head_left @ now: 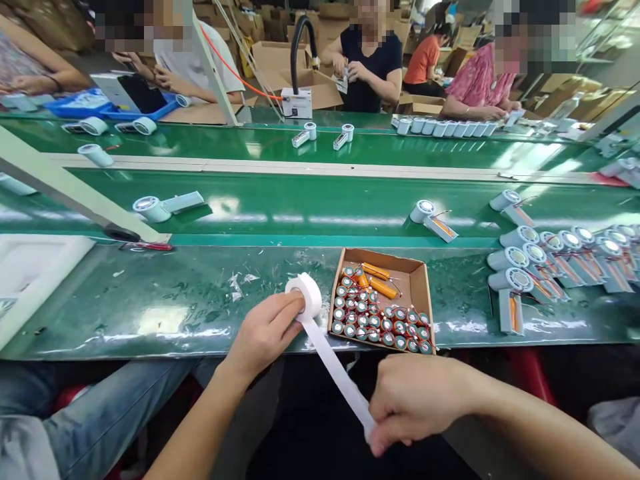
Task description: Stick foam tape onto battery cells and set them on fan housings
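Observation:
My left hand (270,331) is closed on a roll of white tape (311,298), its fingers pushed into the core, just above the bench's front edge. A strip of tape (337,373) runs down from the roll to my right hand (415,403), which pinches its free end over my lap. Right of the roll, a cardboard box (415,283) holds several orange battery cells (383,288) with thin wires. Most stand upright in rows; a few lie on their sides.
Light-blue round housings with handles (515,280) are grouped on the right of the green bench (200,293). More housings (153,209) lie on the green belt (300,207) beyond. A white foam tray (45,273) sits left, near a slanted metal post (75,180). Several people work across the line.

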A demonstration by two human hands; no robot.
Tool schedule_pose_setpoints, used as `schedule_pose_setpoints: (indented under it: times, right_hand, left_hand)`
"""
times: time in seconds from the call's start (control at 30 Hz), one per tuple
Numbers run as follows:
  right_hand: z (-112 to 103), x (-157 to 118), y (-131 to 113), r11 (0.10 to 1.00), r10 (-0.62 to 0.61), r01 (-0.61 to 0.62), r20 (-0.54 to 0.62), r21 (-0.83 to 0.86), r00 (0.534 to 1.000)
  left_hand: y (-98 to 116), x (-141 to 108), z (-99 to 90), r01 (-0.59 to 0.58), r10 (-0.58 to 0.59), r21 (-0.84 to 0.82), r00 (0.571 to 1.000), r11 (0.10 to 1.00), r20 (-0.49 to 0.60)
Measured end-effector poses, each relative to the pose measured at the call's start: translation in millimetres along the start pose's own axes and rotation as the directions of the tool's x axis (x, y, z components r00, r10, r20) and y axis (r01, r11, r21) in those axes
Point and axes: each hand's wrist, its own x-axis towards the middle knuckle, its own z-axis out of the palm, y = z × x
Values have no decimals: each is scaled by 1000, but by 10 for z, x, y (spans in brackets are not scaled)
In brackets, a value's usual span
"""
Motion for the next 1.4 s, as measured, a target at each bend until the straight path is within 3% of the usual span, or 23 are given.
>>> schedule_pose_setpoints:
  times: [0.07,0.1,0.13,0.17,0.23,0.27,0.33,0.37,0.43,0.5,0.57,0.63,0.7,0.77,0.83,0.93,1.03,1.13,1.2,1.27,1.33,1.37,1.4]
  right_hand:
    - [-167,-184,26,995,23,-28,-61,-90,998]
    - [-283,-256,40,989,63,-85,-181,-121,982]
    - [-407,-302,64,970,122,-184,-339,-158,933]
    - [-525,-316,99,924,181,-320,-497,-208,848]
    - [-709,-241,207,723,259,-615,-701,-315,664]
    - [-765,-163,274,596,295,-718,-734,-359,612]
    - [-813,18,405,426,355,-795,-729,-431,585]
    - [-818,91,458,400,369,-798,-717,-452,591]
    - [-815,139,526,402,367,-783,-700,-474,613]
    - [-812,28,545,461,343,-762,-700,-456,626]
    - [-797,-198,526,659,272,-682,-745,-317,609]
    - [-743,-437,475,894,153,-433,-830,-114,535]
    - [-644,-592,391,987,-2,-141,-899,-71,438]
    - [-522,-631,291,967,-234,-9,-902,-254,364]
    - [-409,-588,206,870,-462,-23,-830,-493,313]
    - [-293,-508,150,720,-651,-40,-695,-692,304]
    - [-243,-509,140,617,-731,0,-573,-787,370]
    - [-214,-538,110,515,-751,-4,-453,-857,481]
    - [-161,-529,101,482,-748,-20,-423,-876,512]
    - [-64,-487,136,495,-737,-32,-439,-868,514]
    - [63,-424,217,573,-718,-9,-507,-820,477]
    - [126,-390,264,644,-700,15,-580,-765,416]
    - [182,-356,309,727,-662,47,-682,-685,309]
  left_hand:
    - [15,-88,50,38,-38,-5,998,999,44]
    - [39,-109,66,57,-57,-9,998,998,41]
    - [71,-112,75,67,-67,-18,998,998,22]
    - [108,-98,78,65,-65,-32,998,997,3]
    - [189,-26,77,46,-47,-68,999,997,-8]
    - [230,22,76,37,-37,-85,999,996,0]
    - [300,115,79,18,-16,-111,1000,994,23]
    - [328,152,83,9,-5,-121,1000,993,31]
    - [366,192,87,-16,21,-131,999,991,33]
    - [387,189,79,-30,35,-132,999,991,33]
    - [399,168,55,-35,41,-129,998,991,46]
    - [413,159,23,-48,58,-136,996,990,71]
    - [440,183,-9,-65,84,-155,989,986,118]
    - [486,242,-40,-90,123,-178,976,980,182]
    - [547,320,-74,-128,173,-196,957,972,234]
    - [646,434,-130,-197,257,-241,933,950,251]
    - [719,518,-173,-224,310,-309,912,925,269]
    - [755,568,-191,-239,335,-319,896,917,291]
    - [769,581,-194,-241,333,-299,890,923,312]
    - [783,577,-195,-227,318,-283,886,932,338]
    - [796,561,-197,-217,305,-272,889,938,341]
    - [800,552,-199,-216,297,-261,896,941,330]
    - [802,546,-205,-216,288,-242,905,946,315]
